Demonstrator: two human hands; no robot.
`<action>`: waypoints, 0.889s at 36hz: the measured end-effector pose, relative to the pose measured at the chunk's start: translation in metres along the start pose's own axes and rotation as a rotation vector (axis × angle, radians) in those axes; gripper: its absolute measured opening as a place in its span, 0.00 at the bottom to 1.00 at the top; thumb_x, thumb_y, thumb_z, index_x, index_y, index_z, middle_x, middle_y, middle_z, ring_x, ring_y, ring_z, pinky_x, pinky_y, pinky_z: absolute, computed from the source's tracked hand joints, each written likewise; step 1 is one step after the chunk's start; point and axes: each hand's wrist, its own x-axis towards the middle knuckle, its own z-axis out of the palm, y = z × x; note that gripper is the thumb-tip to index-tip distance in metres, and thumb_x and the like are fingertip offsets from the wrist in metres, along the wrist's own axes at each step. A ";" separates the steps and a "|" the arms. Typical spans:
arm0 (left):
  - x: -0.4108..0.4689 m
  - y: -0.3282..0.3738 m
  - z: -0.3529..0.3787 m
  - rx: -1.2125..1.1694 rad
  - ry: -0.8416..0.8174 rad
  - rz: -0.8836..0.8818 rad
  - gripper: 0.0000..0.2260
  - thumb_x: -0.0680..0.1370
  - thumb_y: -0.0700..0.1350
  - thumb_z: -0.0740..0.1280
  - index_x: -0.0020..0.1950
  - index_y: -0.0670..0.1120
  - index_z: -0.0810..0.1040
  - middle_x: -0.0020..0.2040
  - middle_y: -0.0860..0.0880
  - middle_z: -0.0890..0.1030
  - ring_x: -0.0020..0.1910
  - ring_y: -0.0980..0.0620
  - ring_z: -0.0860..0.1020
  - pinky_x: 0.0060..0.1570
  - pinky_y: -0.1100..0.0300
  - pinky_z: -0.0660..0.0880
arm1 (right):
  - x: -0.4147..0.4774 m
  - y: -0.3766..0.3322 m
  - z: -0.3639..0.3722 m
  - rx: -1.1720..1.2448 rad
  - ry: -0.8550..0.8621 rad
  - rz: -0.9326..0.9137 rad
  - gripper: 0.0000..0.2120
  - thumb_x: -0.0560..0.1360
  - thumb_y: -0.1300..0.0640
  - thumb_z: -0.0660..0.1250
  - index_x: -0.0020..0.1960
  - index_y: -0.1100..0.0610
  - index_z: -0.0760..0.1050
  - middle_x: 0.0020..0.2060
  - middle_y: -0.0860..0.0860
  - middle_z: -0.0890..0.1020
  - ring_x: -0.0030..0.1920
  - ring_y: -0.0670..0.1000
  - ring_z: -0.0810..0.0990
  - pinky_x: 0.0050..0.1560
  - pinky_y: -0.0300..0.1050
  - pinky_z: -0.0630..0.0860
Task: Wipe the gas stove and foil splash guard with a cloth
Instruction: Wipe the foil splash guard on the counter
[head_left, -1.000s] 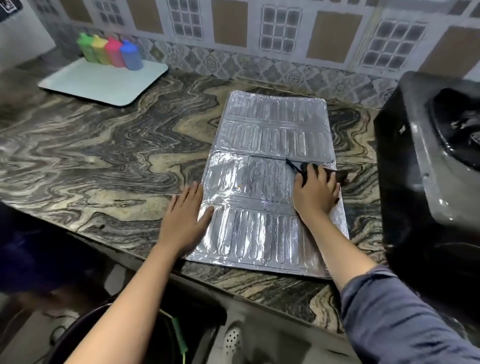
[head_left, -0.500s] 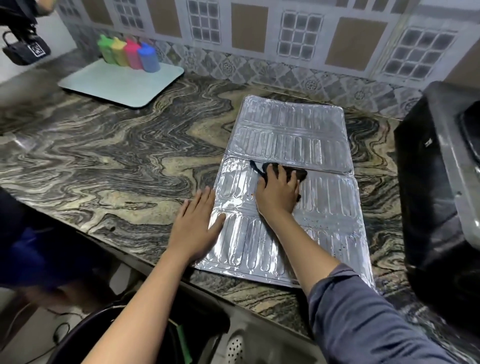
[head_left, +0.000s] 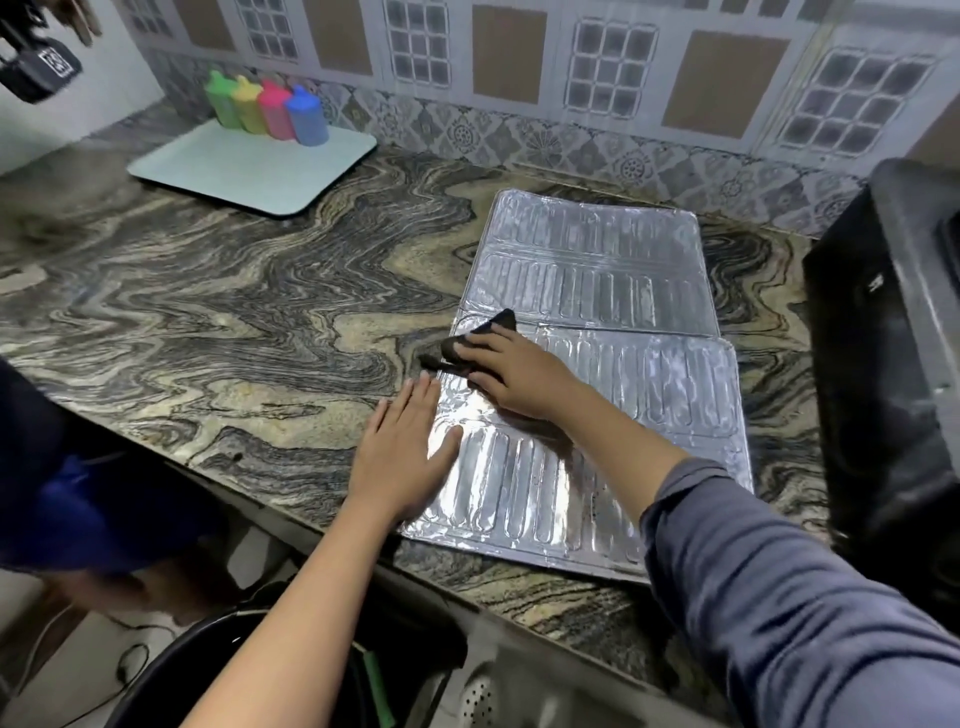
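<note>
The silver foil splash guard (head_left: 623, 291) lies flat and unfolded on the marbled counter. My right hand (head_left: 519, 371) presses a dark cloth (head_left: 480, 343) onto the guard's left edge, near the fold between its two panels. The cloth pokes out beyond my fingertips and partly over the counter. Lying flat with fingers together, my left hand (head_left: 402, 457) holds down the near left corner of the guard. The black gas stove (head_left: 893, 364) stands at the right edge, mostly cut off.
A pale tray (head_left: 244, 166) with several coloured bottles (head_left: 267, 109) sits at the back left by the tiled wall. A dark bin (head_left: 249, 670) stands below the counter's front edge. Another person's blue sleeve (head_left: 78, 509) shows at the left.
My right hand has swept the cloth leftward across the guard, from its right side to its left edge. My left hand stays pressed on the near left corner.
</note>
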 end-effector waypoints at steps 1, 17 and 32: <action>0.000 0.000 0.000 0.000 -0.001 -0.002 0.30 0.79 0.62 0.46 0.77 0.51 0.43 0.78 0.56 0.44 0.76 0.60 0.42 0.76 0.56 0.42 | -0.007 0.005 -0.003 0.000 -0.003 0.004 0.22 0.80 0.48 0.55 0.73 0.48 0.60 0.73 0.48 0.63 0.75 0.56 0.55 0.73 0.50 0.54; -0.003 0.001 -0.002 -0.042 0.003 0.001 0.29 0.79 0.62 0.45 0.77 0.51 0.44 0.78 0.54 0.44 0.76 0.59 0.42 0.76 0.55 0.42 | -0.146 0.061 -0.008 0.063 0.295 0.753 0.21 0.80 0.51 0.55 0.72 0.52 0.63 0.71 0.53 0.67 0.73 0.57 0.59 0.74 0.49 0.54; -0.005 -0.013 -0.023 -0.222 -0.010 0.102 0.27 0.74 0.58 0.64 0.70 0.47 0.69 0.65 0.50 0.70 0.64 0.50 0.70 0.61 0.53 0.70 | -0.143 0.030 0.001 0.107 0.378 0.911 0.20 0.80 0.53 0.54 0.71 0.54 0.64 0.71 0.55 0.66 0.73 0.60 0.57 0.73 0.54 0.54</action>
